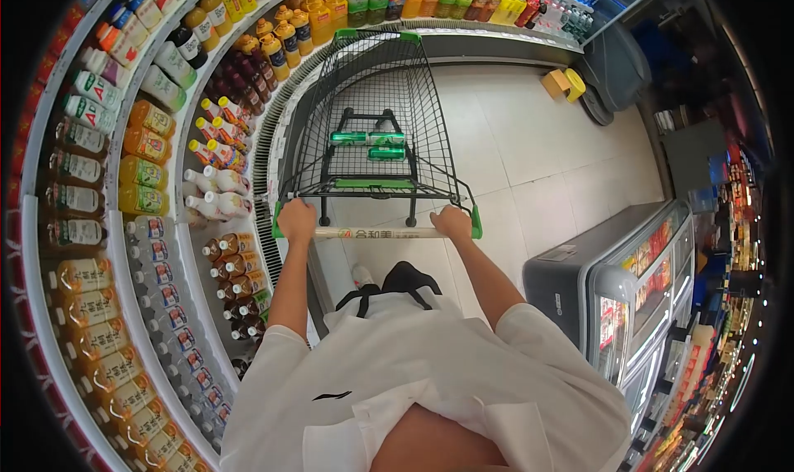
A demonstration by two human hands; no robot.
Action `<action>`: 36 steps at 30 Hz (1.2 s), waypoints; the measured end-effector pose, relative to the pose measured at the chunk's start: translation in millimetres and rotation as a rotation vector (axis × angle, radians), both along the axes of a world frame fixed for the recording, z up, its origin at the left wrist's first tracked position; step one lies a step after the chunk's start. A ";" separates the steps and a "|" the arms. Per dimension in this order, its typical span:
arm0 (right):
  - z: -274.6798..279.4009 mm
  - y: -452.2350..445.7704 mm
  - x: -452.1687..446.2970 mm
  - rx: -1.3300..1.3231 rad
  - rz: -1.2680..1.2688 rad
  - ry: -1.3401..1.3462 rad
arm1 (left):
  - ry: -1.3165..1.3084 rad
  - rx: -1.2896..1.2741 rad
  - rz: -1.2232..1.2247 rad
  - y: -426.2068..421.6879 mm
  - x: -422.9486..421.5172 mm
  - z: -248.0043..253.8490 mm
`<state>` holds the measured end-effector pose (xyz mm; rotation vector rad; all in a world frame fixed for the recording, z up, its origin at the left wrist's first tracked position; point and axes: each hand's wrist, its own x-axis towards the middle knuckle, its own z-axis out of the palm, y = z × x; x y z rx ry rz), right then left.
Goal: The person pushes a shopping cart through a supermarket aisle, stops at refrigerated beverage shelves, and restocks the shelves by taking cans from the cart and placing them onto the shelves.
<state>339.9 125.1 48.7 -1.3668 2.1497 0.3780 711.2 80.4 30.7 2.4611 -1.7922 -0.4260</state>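
My left hand (297, 220) is wrapped round the left end of the shopping cart's pale handle bar (376, 233). At the other end of the bar, my right hand (452, 223) is closed in the same way. Ahead of both hands stretches the black wire shopping cart (434, 108) with green corner pieces. Several green cans lie in its basket: one green can (386, 153) sits nearest the handle, with another green can (348, 138) behind it to the left.
Curved refrigerated shelves of bottled drinks (149, 145) run close along the left and round the far side. A grey freezer case (571, 286) stands to the right. Pale floor tiles (488, 133) lie right of the cart, with a yellow object (574, 85) beyond.
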 end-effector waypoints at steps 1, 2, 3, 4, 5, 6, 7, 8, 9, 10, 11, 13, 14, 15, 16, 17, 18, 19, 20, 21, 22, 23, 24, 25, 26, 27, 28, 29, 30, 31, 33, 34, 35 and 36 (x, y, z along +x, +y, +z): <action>-1.3 -9.1 -1.7 -0.007 0.005 -0.010 | 0.004 0.009 0.007 -15.8 -1.9 -0.8; -3.6 -20.2 -4.0 -0.010 -0.002 -0.012 | 0.005 0.020 0.017 -30.8 -3.9 -1.7; -5.7 -28.9 -7.3 -0.016 -0.008 -0.023 | 0.007 0.018 0.004 -45.2 -6.9 -3.7; -5.6 -36.3 -10.1 -0.018 -0.014 -0.035 | 0.001 -0.012 -0.029 -57.6 -10.8 -3.7; -5.7 -45.3 -14.8 -0.015 -0.028 -0.035 | -0.006 -0.039 -0.063 -68.3 -14.8 -4.2; -5.1 -57.3 -21.8 0.048 -0.025 -0.075 | -0.006 -0.036 -0.077 -78.8 -19.9 -4.3; -6.3 -68.1 -29.2 0.106 -0.020 -0.119 | 0.006 -0.011 -0.093 -90.6 -26.9 -0.6; -9.5 -76.8 -36.4 0.100 -0.034 -0.124 | 0.016 0.011 -0.108 -104.4 -34.6 2.8; -13.7 -87.3 -43.7 0.109 -0.032 -0.120 | 0.007 0.005 -0.117 -117.5 -42.2 5.4; -15.0 -96.7 -50.6 0.115 -0.034 -0.114 | 0.020 0.030 -0.123 -129.1 -50.4 6.8; -16.0 -105.7 -58.4 0.124 -0.050 -0.114 | 0.032 0.055 -0.127 -139.0 -59.1 9.1; -16.4 -122.7 -74.7 0.140 -0.055 -0.133 | 0.021 0.019 -0.138 -157.7 -76.7 6.4; -14.8 -130.9 -82.1 0.162 -0.052 -0.143 | 0.020 -0.012 -0.142 -167.5 -85.5 7.8; -12.0 -138.0 -89.7 0.148 -0.063 -0.136 | 0.008 -0.024 -0.154 -177.9 -95.9 10.2; -11.2 -149.1 -98.6 0.135 -0.068 -0.150 | 0.028 -0.008 -0.129 -186.9 -106.3 12.7; -11.1 -155.2 -107.1 0.143 -0.079 -0.146 | 0.051 0.011 -0.112 -195.1 -114.8 14.3; -13.4 -159.3 -114.7 0.156 -0.088 -0.142 | 0.041 0.009 -0.126 -202.7 -121.8 14.2; -12.2 -166.1 -122.7 0.175 -0.096 -0.147 | 0.031 0.021 -0.144 -211.7 -130.4 12.8; -10.7 -176.2 -132.2 0.170 -0.107 -0.150 | 0.023 0.032 -0.162 -222.5 -140.0 10.8; -9.9 -183.4 -140.1 0.185 -0.111 -0.159 | 0.028 0.020 -0.172 -231.9 -147.9 8.8; -10.9 -188.4 -146.9 0.203 -0.114 -0.170 | 0.023 0.026 -0.185 -243.2 -156.4 9.6; -15.5 -196.5 -156.2 0.177 -0.106 -0.157 | 0.007 0.018 -0.184 -254.1 -165.0 11.6; -18.4 -200.5 -162.5 0.186 -0.120 -0.159 | -0.003 0.014 -0.187 -262.2 -173.9 11.4; -17.0 -208.2 -168.4 0.172 -0.139 -0.152 | 0.000 0.018 -0.201 -272.8 -180.8 8.4; -14.9 -218.1 -176.9 0.153 -0.158 -0.140 | 0.017 0.032 -0.214 -286.7 -187.3 4.8; -17.7 -225.4 -185.1 0.159 -0.175 -0.129 | 0.033 0.049 -0.226 -298.4 -196.0 0.6; -15.4 -232.4 -192.4 0.167 -0.187 -0.127 | 0.036 0.058 -0.238 -307.7 -206.2 -1.3; -13.5 -242.0 -200.0 0.175 -0.246 -0.133 | 0.021 0.071 -0.235 -319.3 -215.4 -3.1; -13.0 -254.5 -207.4 0.179 -0.300 -0.143 | 0.002 0.079 -0.229 -332.8 -223.7 -4.5; -13.4 -262.8 -215.0 0.167 -0.329 -0.137 | 0.002 0.083 -0.243 -344.3 -232.9 -2.7; -14.1 -279.3 -230.2 0.167 -0.349 -0.101 | 0.033 0.114 -0.287 -368.4 -255.4 -1.1; -13.6 -289.8 -240.1 0.167 -0.353 -0.065 | 0.042 0.115 -0.291 -380.6 -269.0 -1.6; -13.3 -298.4 -249.0 0.172 -0.358 -0.061 | 0.033 0.101 -0.320 -390.2 -279.4 -1.7; -12.9 -305.1 -256.6 0.178 -0.392 -0.060 | 0.021 0.088 -0.352 -399.9 -287.6 -2.2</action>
